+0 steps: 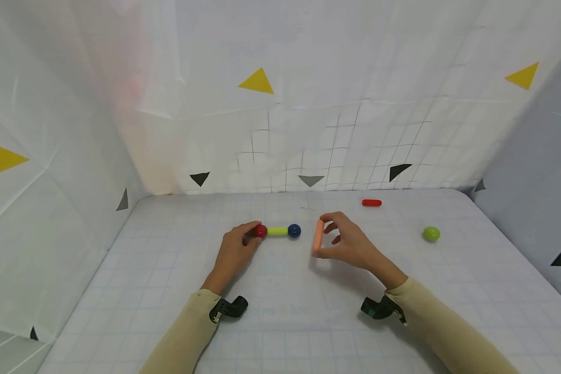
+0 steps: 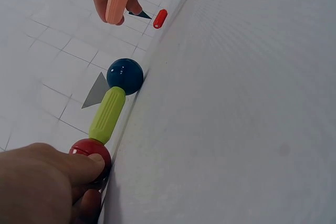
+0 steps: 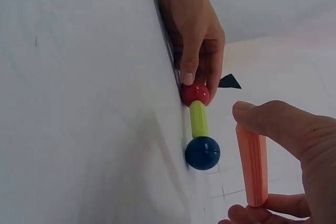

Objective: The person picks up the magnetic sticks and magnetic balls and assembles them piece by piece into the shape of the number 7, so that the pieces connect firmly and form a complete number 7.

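Observation:
A dark red ball [image 1: 261, 231], a yellow-green ridged rod [image 1: 277, 231] and a dark blue ball [image 1: 294, 230] are joined in a line on the table. My left hand [image 1: 234, 254] pinches the red ball between thumb and fingers, as the left wrist view also shows. To the right of the blue ball, and apart from it, my right hand [image 1: 348, 244] holds an orange ridged rod [image 1: 318, 236] by its two ends, thumb on one and a fingertip on the other. In the right wrist view the orange rod [image 3: 253, 166] stands clear of the blue ball [image 3: 202, 153].
Farther back on the table lies a red rod [image 1: 371, 202]. A light green ball [image 1: 431, 234] sits at the right. White sheeting with yellow and dark triangles forms walls behind and at both sides of the gridded white table [image 1: 280, 343].

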A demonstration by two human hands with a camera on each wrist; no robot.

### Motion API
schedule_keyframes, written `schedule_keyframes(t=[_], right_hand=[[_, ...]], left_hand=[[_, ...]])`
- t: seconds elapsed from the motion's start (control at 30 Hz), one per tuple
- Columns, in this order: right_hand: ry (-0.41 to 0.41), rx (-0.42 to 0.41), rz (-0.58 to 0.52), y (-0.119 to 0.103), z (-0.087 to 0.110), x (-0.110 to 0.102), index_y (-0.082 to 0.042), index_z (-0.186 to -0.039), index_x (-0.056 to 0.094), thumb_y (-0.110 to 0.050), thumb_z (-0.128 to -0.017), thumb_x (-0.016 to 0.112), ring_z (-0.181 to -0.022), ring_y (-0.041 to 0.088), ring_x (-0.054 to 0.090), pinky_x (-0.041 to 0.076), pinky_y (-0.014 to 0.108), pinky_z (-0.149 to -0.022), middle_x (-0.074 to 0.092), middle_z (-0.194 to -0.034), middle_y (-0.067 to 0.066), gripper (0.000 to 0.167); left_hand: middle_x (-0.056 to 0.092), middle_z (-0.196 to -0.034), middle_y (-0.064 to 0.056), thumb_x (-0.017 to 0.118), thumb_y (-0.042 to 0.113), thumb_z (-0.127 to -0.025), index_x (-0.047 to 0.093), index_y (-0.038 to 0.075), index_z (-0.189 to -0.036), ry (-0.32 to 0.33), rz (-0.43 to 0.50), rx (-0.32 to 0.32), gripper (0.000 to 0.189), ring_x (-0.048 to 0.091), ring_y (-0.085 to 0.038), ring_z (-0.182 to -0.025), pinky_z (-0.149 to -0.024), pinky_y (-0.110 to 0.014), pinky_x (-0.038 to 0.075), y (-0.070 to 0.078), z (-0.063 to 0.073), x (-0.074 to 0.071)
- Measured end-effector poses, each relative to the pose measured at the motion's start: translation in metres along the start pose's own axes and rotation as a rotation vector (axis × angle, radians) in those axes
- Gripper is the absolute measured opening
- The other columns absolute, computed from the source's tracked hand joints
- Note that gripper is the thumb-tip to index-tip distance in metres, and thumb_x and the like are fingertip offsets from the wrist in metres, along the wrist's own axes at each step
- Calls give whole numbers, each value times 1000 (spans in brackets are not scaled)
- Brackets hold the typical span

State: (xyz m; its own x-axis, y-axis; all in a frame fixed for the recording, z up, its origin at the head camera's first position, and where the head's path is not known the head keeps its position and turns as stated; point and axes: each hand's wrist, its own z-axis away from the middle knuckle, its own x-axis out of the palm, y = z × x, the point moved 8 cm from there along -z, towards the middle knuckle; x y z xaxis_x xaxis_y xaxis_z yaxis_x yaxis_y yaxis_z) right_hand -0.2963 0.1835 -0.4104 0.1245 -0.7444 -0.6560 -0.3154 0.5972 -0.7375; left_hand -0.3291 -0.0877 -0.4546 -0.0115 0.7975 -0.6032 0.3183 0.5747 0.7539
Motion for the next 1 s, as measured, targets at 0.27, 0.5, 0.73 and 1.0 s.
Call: schedule_keyframes(t=[0.27,0.5,0.73,1.0], right_hand=[[-15,-19,-35,-8,1,9,-1,-143,50,-28,-76,96,-116,33,59,56,45,-87,55,-138,8,85],[-40,-30,-37,-11,0,20,-1,-144,50,-30,-76,96,-115,29,59,57,44,-87,54,-138,8,86],[-64,-21,-28,-16,-1,29,-1,-144,50,-31,-76,96,-115,29,59,57,41,-85,55,-135,7,87],[-78,-13,-5,-16,-4,37,-2,-144,51,-29,-76,96,-114,23,59,57,37,-85,54,-135,4,86]], left_hand=[[70,-125,-5,75,9,-97,67,15,-139,-2,-16,-6,44,60,-19,-95,-83,-36,51,0,0,0],[70,-124,-4,75,9,-97,68,16,-139,-1,-13,-18,43,61,-19,-94,-82,-35,51,-2,-1,1],[70,-125,-4,75,9,-97,68,16,-139,-6,-14,-19,44,61,-19,-98,-86,-36,52,-1,-1,1],[70,-125,-4,76,10,-97,68,17,-139,-5,-20,-23,44,59,-20,-97,-85,-36,51,-3,-2,1]])
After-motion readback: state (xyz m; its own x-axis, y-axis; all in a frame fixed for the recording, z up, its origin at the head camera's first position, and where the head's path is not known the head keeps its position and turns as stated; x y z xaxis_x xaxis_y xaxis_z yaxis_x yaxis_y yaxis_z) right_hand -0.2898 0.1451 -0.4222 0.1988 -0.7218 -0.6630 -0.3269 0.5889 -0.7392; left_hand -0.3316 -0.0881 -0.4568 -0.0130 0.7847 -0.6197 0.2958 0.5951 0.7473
